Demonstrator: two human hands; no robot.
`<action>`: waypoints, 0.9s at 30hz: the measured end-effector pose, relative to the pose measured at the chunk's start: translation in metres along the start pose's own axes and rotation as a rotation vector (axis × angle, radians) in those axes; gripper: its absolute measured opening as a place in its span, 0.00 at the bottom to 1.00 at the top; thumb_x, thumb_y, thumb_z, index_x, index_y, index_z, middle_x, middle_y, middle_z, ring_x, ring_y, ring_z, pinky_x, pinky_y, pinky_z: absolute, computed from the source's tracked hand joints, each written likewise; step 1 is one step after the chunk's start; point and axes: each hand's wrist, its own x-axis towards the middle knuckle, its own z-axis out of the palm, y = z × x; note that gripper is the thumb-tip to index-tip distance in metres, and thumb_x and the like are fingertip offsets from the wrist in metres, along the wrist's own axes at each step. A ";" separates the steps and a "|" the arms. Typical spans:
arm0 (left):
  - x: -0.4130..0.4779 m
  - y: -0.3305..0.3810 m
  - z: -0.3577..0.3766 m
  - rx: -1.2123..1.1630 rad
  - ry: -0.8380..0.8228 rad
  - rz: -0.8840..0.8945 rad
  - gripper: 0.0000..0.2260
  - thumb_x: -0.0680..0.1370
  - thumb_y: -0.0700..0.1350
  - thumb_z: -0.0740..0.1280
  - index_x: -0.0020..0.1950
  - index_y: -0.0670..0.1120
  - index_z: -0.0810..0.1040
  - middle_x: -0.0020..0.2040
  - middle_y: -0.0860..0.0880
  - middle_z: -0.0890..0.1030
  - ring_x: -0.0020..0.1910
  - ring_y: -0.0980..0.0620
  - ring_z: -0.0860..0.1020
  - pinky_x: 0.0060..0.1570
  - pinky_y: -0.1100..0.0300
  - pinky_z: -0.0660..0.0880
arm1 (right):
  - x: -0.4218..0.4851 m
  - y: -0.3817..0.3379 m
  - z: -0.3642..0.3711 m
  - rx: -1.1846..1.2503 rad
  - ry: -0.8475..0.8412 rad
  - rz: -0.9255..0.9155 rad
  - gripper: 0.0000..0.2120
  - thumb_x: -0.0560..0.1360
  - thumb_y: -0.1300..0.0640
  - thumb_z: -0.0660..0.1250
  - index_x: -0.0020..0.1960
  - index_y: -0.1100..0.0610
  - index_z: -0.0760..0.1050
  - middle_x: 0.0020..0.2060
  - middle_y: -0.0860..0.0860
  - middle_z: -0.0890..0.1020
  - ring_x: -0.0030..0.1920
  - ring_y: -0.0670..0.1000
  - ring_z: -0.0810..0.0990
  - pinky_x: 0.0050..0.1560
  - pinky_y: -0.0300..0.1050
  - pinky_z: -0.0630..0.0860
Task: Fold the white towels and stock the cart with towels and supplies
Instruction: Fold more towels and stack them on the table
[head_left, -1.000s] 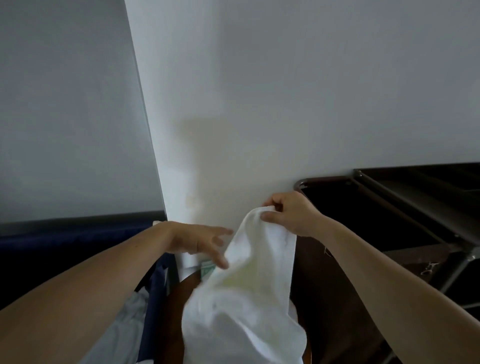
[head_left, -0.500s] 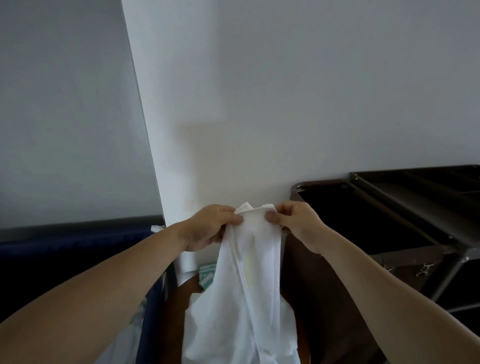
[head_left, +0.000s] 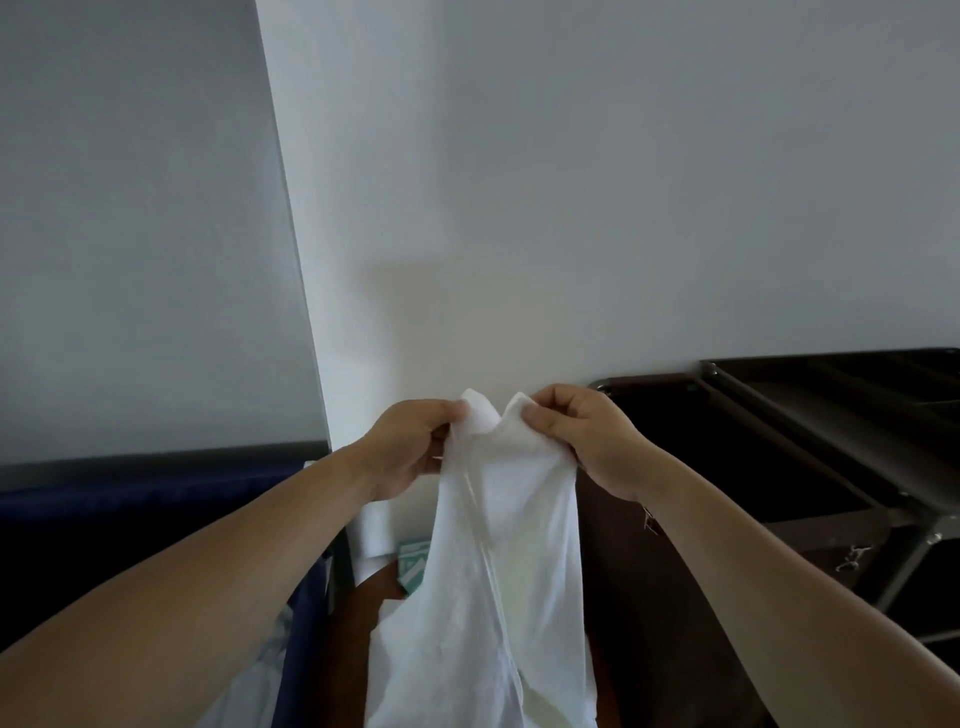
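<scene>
- The left hand (head_left: 410, 447) pinches one top corner of a thin white terry towel (head_left: 498, 571) between thumb and curled fingers.
- The right hand (head_left: 582, 436) pinches the neighbouring corner in the same way. The two hands sit close together, with a short dip of cloth between the corners.
- The towel is held up in the air in front of the person, before a pale wall (head_left: 571, 208). It hangs down in long loose folds and runs out of the bottom of the view, so its lower edge cannot be seen.
- Holding it by the corners probably lets its own weight pull it straight, so the edges can be matched for a fold. The folding looks barely begun.
- A dark brown metal-framed cart (head_left: 779, 467) stands just to the right, near enough to take the towel once it is folded.
- A navy fabric bin (head_left: 156, 499) stands to the left, with pale cloth showing below its edge.
- A teal and white packet (head_left: 413, 564) lies low behind the towel.
</scene>
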 end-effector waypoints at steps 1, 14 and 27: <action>0.001 0.002 0.000 0.034 0.032 0.044 0.12 0.81 0.45 0.64 0.53 0.38 0.82 0.45 0.40 0.82 0.42 0.47 0.81 0.45 0.53 0.80 | 0.001 -0.004 0.002 -0.025 -0.038 -0.012 0.05 0.78 0.55 0.70 0.44 0.54 0.81 0.37 0.48 0.83 0.39 0.47 0.80 0.41 0.42 0.77; -0.010 0.002 0.025 0.148 0.056 0.294 0.10 0.83 0.46 0.64 0.53 0.45 0.83 0.44 0.49 0.85 0.40 0.56 0.82 0.40 0.64 0.77 | 0.021 -0.009 0.016 -0.231 0.108 -0.065 0.11 0.72 0.48 0.76 0.45 0.55 0.80 0.34 0.49 0.81 0.37 0.49 0.80 0.44 0.46 0.79; -0.015 0.001 0.020 0.574 0.092 0.316 0.07 0.79 0.49 0.67 0.53 0.47 0.80 0.47 0.48 0.84 0.46 0.49 0.82 0.48 0.56 0.79 | 0.027 -0.002 0.015 -0.254 0.140 -0.082 0.05 0.73 0.53 0.76 0.46 0.54 0.83 0.38 0.49 0.85 0.40 0.48 0.84 0.47 0.47 0.83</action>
